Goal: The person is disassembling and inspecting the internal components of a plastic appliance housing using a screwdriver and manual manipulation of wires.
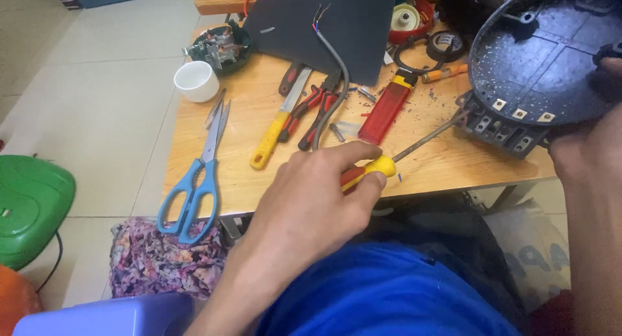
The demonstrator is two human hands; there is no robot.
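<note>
Currently your left hand [311,200] grips the yellow-handled screwdriver [389,162], tip at the terminal block on the black round housing [538,64], which your right hand [593,142] clasps tilted above the counter [447,168] edge. Screws look unfinished, judging by that. Wooden counter holds blue scissors [197,174], pliers [317,109], white cup [196,81]; tiled floor, green stool [29,206].

The screwdriver [389,160] at centre has a glossy yellow-and-red plastic handle and a dull grey metal shaft. The round black housing [528,64] at upper right looks like matt moulded plastic, speckled with dust. The table [447,164] is pale, smooth wood. At left, the scissors [197,174] pair shiny metal blades with blue plastic grips.
</note>
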